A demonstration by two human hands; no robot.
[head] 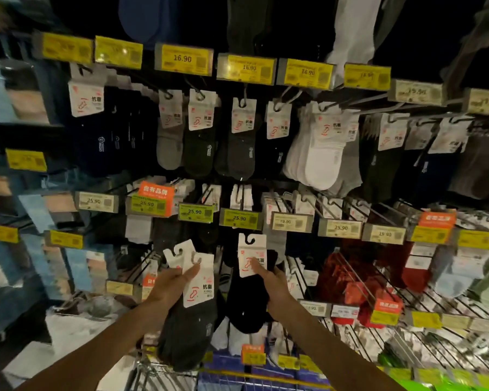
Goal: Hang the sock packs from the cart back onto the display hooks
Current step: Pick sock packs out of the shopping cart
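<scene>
Dim store wall of display hooks [199,94] and yellow price tags [182,59] fills the view. Left hand [168,286] pinches a fanned stack of grey sock packs [189,334] by their cards; right hand [274,283] grips one black sock pack [247,303], card slot just above the fingers. Fanned cards could slip out, or the slot miss a hook, since tags hide the tips above both grips. Cart [153,373] — below the grips — is cut off; labels blur.

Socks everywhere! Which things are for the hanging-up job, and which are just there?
For the job: grey socks, black socks, hooks, cart.
Just there: price tags, white socks, red socks.
</scene>
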